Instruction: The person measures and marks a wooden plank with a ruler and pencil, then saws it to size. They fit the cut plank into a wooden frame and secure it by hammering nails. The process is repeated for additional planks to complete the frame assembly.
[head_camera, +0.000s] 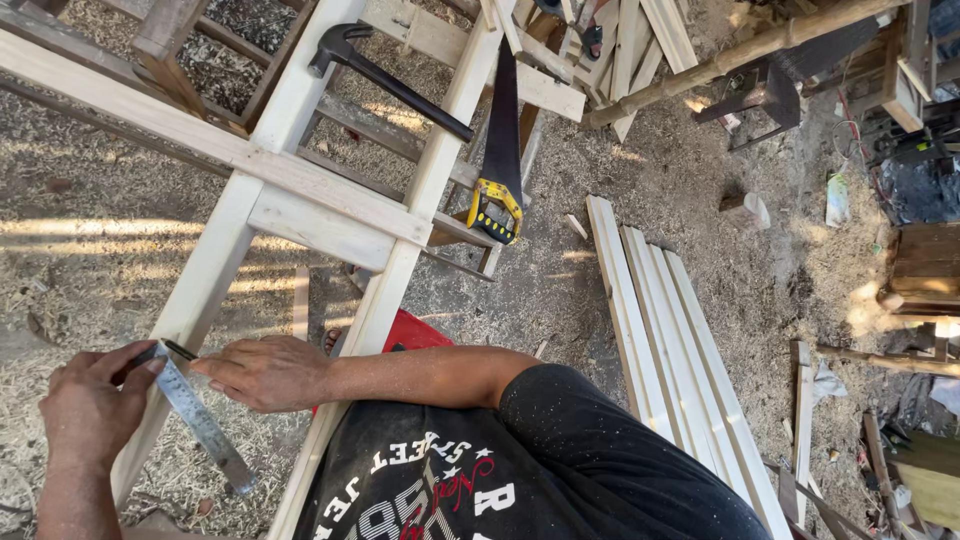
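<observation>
Lots of stuff lying around this yard. A black hammer (385, 80) is resting across the upper rungs of the pale wooden frame (330, 215), and a handsaw (500, 160) with a yellow and black handle is leaning right beside it, blade pointing up. A stack of planks (670, 340) is sitting on the sawdust floor (590, 290) off to the side, well apart from the hands. Nothing is really blocking the spot being worked on.

The hand at the picture's left edge (90, 405) is closing its grip around the top end of a steel ruler (200, 420), thumb and fingers pinching it, with what looks like a dark pencil tip (180, 350) poking out just above. The other hand (265, 372), on the arm crossing the body, is lying flat with fingers pressed together, fingertips touching the ruler's upper end.

The ruler is lying slanted across the frame's rail, between the two hands, with its lower end sticking out past the wood.
</observation>
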